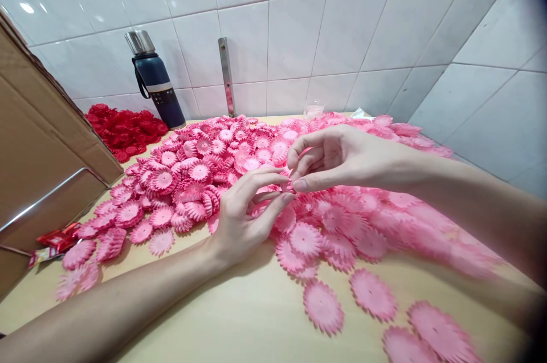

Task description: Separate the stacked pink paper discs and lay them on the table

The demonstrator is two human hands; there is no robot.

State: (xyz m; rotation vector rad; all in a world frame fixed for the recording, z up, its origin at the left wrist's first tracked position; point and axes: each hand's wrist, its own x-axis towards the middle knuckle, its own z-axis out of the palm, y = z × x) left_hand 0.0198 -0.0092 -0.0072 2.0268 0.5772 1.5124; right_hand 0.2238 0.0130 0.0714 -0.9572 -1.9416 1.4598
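My left hand point(248, 215) rests its wrist near the table, thumb and fingertips brought together in a pinch. From the right, my right hand point(329, 160) meets it, thumb and curled fingers closing at the same spot. Between the fingertips shows a sliver of a pink petal disc point(289, 185), mostly hidden by the fingers. Beneath and behind both hands spreads a heap of pink scalloped petal discs point(199, 171), each with a small hole in the middle. Flatter, larger pink discs point(323, 306) lie apart in front of the right forearm.
A cardboard box point(51, 141) stands at the left. Behind it are a pile of red petal discs point(123, 126) and a dark blue flask point(158, 86). Small red wrappers point(57, 239) lie by the box. A clear cup point(314, 109) sits against the tiled wall point(294, 32).
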